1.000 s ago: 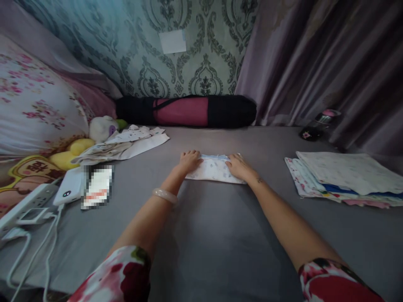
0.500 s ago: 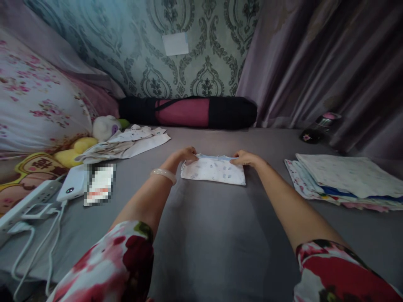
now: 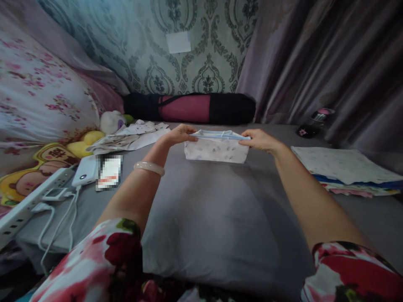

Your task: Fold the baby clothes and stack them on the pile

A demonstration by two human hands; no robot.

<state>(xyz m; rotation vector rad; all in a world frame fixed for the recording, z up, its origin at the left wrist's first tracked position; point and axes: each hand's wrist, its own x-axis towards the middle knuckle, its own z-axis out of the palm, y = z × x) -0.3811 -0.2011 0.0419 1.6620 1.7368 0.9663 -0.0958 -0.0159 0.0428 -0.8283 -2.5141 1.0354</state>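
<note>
The left hand [image 3: 182, 134] and right hand [image 3: 260, 140] pinch opposite upper corners of the folded white cloth [image 3: 217, 151] between their fingers, in front of the black-and-pink bag [image 3: 185, 108]. Stacked cloths [image 3: 348, 165] lie forward and right of the bag.

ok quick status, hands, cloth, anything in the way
Left hand, right hand gripping cloth by upper edge, one each end. Cloth folded. Bag beyond, stack off right, neither blocking hands.

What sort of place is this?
Probably a home bedroom: smooth grey fabric sheet over a broad, bed-like surface, bulging white pink-flowered fabric bedding, long mauve fabric curtain.
</note>
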